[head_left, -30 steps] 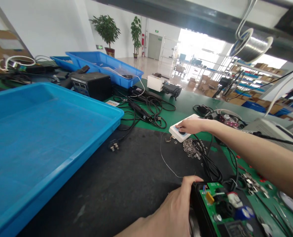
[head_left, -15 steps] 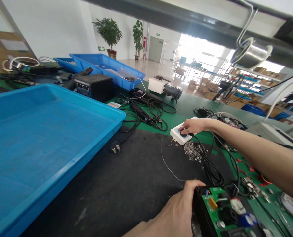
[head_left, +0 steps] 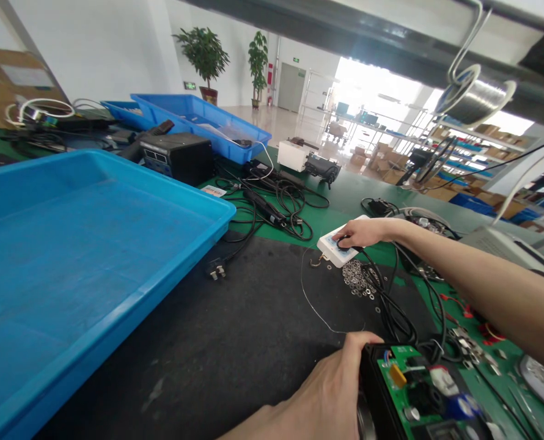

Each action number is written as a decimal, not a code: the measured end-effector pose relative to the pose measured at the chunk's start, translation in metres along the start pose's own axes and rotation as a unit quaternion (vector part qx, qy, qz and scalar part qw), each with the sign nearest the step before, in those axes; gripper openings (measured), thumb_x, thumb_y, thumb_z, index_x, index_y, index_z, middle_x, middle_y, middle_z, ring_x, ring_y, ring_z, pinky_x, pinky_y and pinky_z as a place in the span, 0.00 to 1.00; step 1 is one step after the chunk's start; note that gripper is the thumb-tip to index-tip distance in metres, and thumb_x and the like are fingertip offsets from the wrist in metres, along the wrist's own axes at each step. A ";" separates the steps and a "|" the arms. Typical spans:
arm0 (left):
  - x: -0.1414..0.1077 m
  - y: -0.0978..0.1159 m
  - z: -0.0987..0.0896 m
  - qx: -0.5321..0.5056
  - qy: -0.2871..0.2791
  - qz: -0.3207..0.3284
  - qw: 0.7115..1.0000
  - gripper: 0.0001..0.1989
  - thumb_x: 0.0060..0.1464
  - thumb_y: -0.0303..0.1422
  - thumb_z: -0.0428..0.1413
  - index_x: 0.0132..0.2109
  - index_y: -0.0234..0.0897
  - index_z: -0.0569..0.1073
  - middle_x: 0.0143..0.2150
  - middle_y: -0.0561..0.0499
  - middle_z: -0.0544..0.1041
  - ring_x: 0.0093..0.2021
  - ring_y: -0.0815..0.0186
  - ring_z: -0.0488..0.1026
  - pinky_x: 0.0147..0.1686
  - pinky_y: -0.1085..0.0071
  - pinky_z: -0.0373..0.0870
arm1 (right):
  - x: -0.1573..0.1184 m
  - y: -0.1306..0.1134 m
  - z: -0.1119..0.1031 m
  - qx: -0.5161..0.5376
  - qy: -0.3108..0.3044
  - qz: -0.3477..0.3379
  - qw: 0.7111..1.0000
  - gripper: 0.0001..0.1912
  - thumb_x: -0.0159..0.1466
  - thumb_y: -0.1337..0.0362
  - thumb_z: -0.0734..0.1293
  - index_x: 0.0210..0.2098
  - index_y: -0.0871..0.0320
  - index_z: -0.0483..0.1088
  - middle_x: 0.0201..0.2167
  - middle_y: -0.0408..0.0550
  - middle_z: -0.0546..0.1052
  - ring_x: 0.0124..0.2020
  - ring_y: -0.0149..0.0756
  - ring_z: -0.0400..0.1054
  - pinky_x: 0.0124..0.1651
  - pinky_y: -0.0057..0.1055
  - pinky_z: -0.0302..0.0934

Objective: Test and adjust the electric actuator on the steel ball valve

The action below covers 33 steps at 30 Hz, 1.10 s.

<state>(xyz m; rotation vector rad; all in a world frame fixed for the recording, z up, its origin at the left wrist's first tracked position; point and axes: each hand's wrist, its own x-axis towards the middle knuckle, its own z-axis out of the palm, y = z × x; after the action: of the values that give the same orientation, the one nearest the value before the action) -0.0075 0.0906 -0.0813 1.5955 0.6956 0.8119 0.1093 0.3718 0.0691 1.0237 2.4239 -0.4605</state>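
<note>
My right hand (head_left: 362, 233) reaches out over the bench. Its fingers are closed round a black plug (head_left: 344, 242) at the top face of a white socket box (head_left: 338, 254), with a black cable running from it. A small metal hook (head_left: 316, 262) lies at the box's near end. My left hand (head_left: 323, 391) is at the bottom of the view, gripping the side of a black housing (head_left: 377, 385). Inside the housing sits a green circuit board (head_left: 393, 382) with capacitors and other parts. Some left fingers are hidden by the housing.
Loose washers (head_left: 358, 278) lie beside the socket box on a black mat (head_left: 235, 342). A large blue tray (head_left: 116, 201) covers the left side. Behind are coiled black cables (head_left: 294, 211) and a black box (head_left: 178, 157). A solder wire spool (head_left: 476, 95) hangs at upper right.
The view has shifted slightly. Both hands keep their places, the right at the plug on the socket box and the left on the housing.
</note>
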 end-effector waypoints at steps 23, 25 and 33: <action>-0.008 0.038 -0.008 -0.037 0.037 0.009 0.999 0.60 0.23 0.54 0.73 0.62 0.39 0.58 0.50 0.42 0.76 0.47 0.46 0.77 0.49 0.56 0.73 | -0.033 -0.006 0.035 -0.105 0.171 0.136 0.970 0.26 0.72 0.45 0.64 0.57 0.59 0.72 0.46 0.54 0.80 0.45 0.44 0.76 0.52 0.47 0.70; -0.009 0.046 -0.009 -0.029 0.036 0.005 0.999 0.56 0.29 0.50 0.73 0.63 0.39 0.57 0.51 0.42 0.76 0.48 0.48 0.77 0.48 0.58 0.73 | -0.037 -0.008 0.041 -0.086 0.197 0.152 0.965 0.26 0.73 0.44 0.63 0.55 0.60 0.73 0.46 0.55 0.80 0.46 0.44 0.76 0.52 0.46 0.69; -0.012 0.072 -0.011 0.001 0.028 -0.013 1.000 0.51 0.39 0.40 0.72 0.63 0.43 0.50 0.56 0.45 0.75 0.52 0.55 0.76 0.52 0.63 0.72 | -0.044 -0.011 0.076 -0.005 0.292 0.215 0.932 0.23 0.75 0.48 0.61 0.55 0.60 0.72 0.49 0.54 0.79 0.50 0.43 0.75 0.55 0.46 0.68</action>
<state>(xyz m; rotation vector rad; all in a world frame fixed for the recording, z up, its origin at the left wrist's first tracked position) -0.0230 0.0751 -0.0103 1.5670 0.7555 0.8402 0.1499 0.3033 0.0305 1.8400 2.5533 0.0237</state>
